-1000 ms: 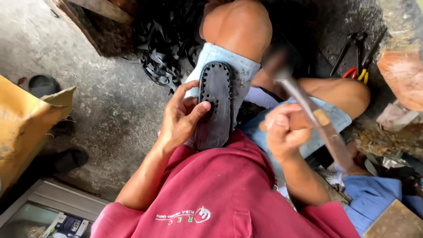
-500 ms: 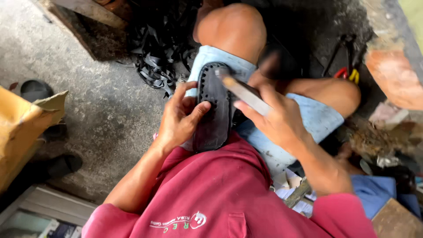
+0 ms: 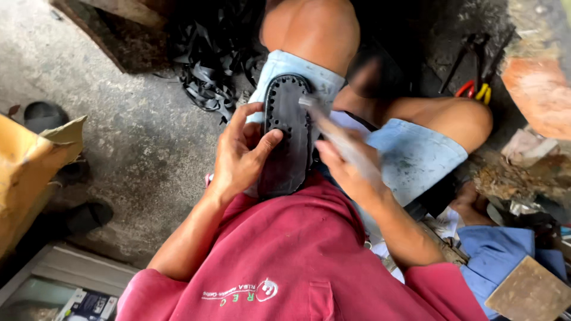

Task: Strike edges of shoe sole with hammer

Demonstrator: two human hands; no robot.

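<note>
Head view: hammering step in hand, judged from the pose. Black sole laid lengthwise along the left thigh, just below the knee, on pale blue denim shorts. Left hand half-curled round the sole's near edge, thumb pressed on its flat face, fingers tucked at the side and beneath, pinning it to the leg. Right hand closed round the handle of a hammer, tool blurred in motion, head touching or just above the sole's right rim; cannot tell which.

Next move, as a judgement: aim kept on the rim, thumb kept well apart from the strike line, sole held flat against slipping off the rounded thigh.

Sole: matt black, probably rubber, elongated oval, smooth centre, border of small raised studs or holes round the upper edge; too fine to tell which. Denim faded and soft. Floor rough grey concrete. Heap of black strips glossy and tangled, beyond the knee. Pliers with red and yellow grips at the far right. Torn cardboard at the left. Red shirt in the foreground
</note>
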